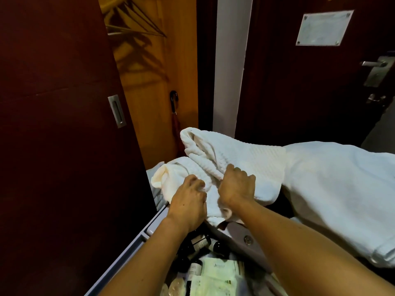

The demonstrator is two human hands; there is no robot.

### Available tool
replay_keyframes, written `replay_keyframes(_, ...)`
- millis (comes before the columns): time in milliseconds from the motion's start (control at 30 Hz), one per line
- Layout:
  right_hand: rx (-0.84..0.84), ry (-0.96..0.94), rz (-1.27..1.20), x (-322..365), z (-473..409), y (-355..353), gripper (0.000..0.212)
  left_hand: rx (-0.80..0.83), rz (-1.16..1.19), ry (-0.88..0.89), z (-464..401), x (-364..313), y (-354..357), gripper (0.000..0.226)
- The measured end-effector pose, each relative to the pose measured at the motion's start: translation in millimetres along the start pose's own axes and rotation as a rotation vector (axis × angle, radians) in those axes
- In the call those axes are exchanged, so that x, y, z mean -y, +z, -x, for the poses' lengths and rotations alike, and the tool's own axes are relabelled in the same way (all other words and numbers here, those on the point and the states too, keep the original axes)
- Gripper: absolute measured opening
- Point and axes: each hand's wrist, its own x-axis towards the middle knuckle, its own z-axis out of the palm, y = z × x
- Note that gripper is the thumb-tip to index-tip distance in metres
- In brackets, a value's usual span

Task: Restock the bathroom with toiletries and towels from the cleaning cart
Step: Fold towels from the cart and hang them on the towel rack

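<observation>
Nearest to me, at the bottom of the view, the cleaning cart (128, 251) shows its grey rim, and inside it, on my side of the towel, lie small dark toiletry bottles (199, 244) and pale flat packets (218, 274) jumbled together. My two bare forearms reach over them toward the towel. My left hand (188, 201) rests on the near left part of the white towel (215, 163), its fingers curled down into the cloth so that its grip pinches a fold. My right hand (236, 186), just to the right of the left and almost touching it, has its grip closed round a bunched ridge of the same towel, knuckles up. The towel has a ribbed weave and lies crumpled across the cart's top, one end rolled at the left, another fold rising behind my hands. To the right of the towel, touching it, a larger heap of white linen (342, 189) spreads to the frame's edge. Left of the towel stands a dark sliding door (53, 124) with a recessed metal pull (117, 111). Behind the towel, an umbrella (174, 112) hangs against a wood panel (149, 82). Farther back, right of the towel, a dark door (288, 82) carries a framed notice (322, 28) and a metal lever handle (376, 67).
</observation>
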Motion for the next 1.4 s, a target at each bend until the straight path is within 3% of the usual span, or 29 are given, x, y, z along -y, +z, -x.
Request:
replay_keyframes(200,-0.278,-0.108,-0.144,10.4,12.7,-9.3,0.038,-0.006,0.058,0.011,-0.7,-1.0,4.9,0.034)
replay_keyframes(400,-0.350,-0.189,-0.237,22.3,40.9,-20.3,0.037,0.096,0.011,0.144,1.0,-4.4,-3.1,0.050)
replay_keyframes(567,-0.380,-0.301,-0.263,16.7,53.4,-31.7,0.033,0.282,0.032,0.093,-2.2,-3.6,-10.5,0.047)
replay_keyframes(700,-0.356,-0.309,-0.277,9.1,60.8,-38.7,0.035,0.249,0.531,-0.187,1.8,-3.8,-30.2,0.037)
replay_keyframes(833,-0.360,-0.388,-0.291,16.6,71.4,-46.4,0.034,0.247,0.642,-0.164,12.3,-12.3,-29.1,0.044)
replay_keyframes(900,-0.472,-0.450,-0.329,27.1,78.8,-49.8,0.029,0.242,0.682,-0.175,17.9,-17.5,-22.0,0.046)
replay_keyframes(967,-0.587,-0.524,-0.366,37.4,84.2,-52.8,0.028,0.136,0.773,-0.264,19.1,-17.4,-19.9,0.049)
replay_keyframes(1033,-0.611,-0.587,-0.332,40.7,85.9,-51.4,0.029,-0.020,0.991,-0.351,15.6,-25.6,-22.0,0.051)
replay_keyframes(1133,-0.505,-0.548,-0.336,31.9,87.5,-40.3,0.037,-0.135,1.558,-0.662,17.7,-28.1,-37.4,0.020)
replay_keyframes(1200,-0.393,-0.501,-0.348,22.4,89.4,-30.1,0.036,-0.154,1.695,-0.833,21.1,-12.8,-42.9,0.037)
replay_keyframes(1300,-0.252,-0.547,-0.322,15.1,90.6,-18.5,0.035,-0.022,1.908,-0.820,25.6,7.1,-54.2,0.085)
replay_keyframes(1333,-0.224,-0.580,-0.307,14.6,91.1,-17.3,0.037,0.014,1.933,-0.785,25.5,4.8,-58.7,0.079)
replay_keyframes(1400,-0.164,-0.662,-0.275,14.2,90.9,-18.4,0.042,-0.003,1.824,-0.763,24.0,-3.4,-60.0,0.033)
